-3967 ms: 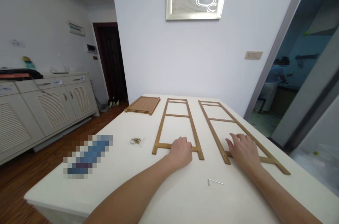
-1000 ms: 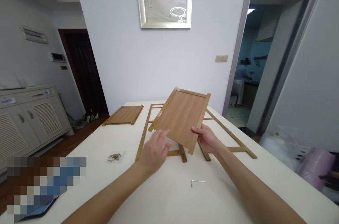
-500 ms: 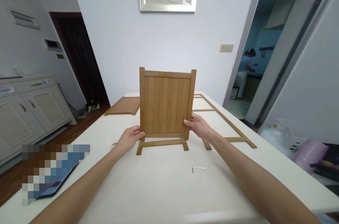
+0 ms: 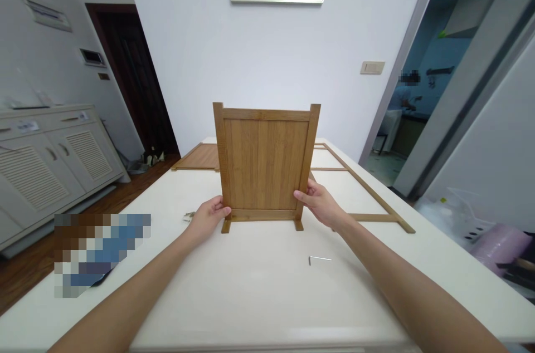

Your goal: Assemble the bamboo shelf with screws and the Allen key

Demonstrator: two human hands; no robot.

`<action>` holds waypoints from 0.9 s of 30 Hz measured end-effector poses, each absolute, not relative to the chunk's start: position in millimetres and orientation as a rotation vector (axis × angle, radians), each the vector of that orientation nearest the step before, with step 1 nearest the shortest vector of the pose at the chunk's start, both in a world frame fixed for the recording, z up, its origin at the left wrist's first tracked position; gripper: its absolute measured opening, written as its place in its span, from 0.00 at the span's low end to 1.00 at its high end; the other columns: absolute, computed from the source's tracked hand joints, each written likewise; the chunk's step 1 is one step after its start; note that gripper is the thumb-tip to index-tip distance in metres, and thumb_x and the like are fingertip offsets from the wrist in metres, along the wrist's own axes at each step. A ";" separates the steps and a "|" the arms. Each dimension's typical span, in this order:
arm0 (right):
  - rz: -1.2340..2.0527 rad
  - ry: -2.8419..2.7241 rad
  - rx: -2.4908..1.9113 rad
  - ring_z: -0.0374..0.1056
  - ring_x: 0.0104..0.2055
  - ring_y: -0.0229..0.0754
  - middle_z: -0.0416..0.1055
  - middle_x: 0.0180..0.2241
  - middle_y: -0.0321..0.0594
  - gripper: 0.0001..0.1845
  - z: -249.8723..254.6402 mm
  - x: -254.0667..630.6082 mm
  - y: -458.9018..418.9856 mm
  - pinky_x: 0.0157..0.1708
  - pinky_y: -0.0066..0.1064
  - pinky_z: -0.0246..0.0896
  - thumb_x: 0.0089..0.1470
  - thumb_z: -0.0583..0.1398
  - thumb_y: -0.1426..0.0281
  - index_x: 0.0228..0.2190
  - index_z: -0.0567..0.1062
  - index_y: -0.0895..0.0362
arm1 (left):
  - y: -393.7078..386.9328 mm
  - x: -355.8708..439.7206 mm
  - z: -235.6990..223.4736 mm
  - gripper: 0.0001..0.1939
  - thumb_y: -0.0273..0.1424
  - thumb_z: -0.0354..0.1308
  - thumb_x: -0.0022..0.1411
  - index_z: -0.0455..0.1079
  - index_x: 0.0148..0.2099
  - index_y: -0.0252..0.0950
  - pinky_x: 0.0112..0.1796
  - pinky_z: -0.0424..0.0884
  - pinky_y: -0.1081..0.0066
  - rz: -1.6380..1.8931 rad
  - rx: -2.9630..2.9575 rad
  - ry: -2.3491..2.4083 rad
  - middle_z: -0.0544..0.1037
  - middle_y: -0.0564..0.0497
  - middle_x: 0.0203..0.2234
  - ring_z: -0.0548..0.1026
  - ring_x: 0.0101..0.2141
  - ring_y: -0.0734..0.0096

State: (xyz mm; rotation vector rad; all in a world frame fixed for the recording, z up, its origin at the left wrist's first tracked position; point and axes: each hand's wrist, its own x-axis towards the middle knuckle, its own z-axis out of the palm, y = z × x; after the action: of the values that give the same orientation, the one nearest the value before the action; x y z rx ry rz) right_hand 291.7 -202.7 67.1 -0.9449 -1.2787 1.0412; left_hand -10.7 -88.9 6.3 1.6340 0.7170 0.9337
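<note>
A brown wooden panel (image 4: pixel 264 163), framed with two side posts, stands nearly upright before me between both hands. My left hand (image 4: pixel 209 214) grips its lower left post, thumb on the near face. On the lower right post my right hand (image 4: pixel 316 201) is closed, its thumb in front and fingers behind. Below the panel, two feet of a wooden frame (image 4: pixel 298 225) show on the table; the panel hides most of that frame. Whether panel and frame touch, I cannot tell. An L-shaped hex key (image 4: pixel 320 258) lies nearer to me, right of the middle.
The white table (image 4: pixel 251 297) carries another wooden panel (image 4: pixel 196 156) at back left and an open wooden frame (image 4: pixel 368 180) at right. Small metal pieces (image 4: pixel 189 216) lie by my left hand. A blurred-out flat object (image 4: pixel 100 258) is at left. A person (image 4: pixel 403 94) stands in the far room.
The panel has come lower and nearer, now covering the crossbar of the frame beneath, with both hands still on it. The camera view has shifted slightly.
</note>
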 end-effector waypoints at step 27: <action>0.843 -1.672 -1.414 0.72 0.38 0.46 0.77 0.34 0.42 0.16 45.1 309.4 -207.2 0.40 0.37 0.68 0.47 0.63 0.60 0.34 0.78 0.59 | -94.2 -11.5 12.8 0.23 0.39 0.64 0.54 0.70 0.51 0.35 0.54 0.67 0.55 0.910 1.627 0.626 0.77 0.44 0.48 0.74 0.50 0.55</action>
State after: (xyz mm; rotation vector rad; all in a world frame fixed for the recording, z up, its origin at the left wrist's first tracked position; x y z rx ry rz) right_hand 309.4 -207.2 45.1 -1.4144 -1.6723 0.8426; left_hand -11.5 -94.2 12.8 1.6270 0.6261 0.9103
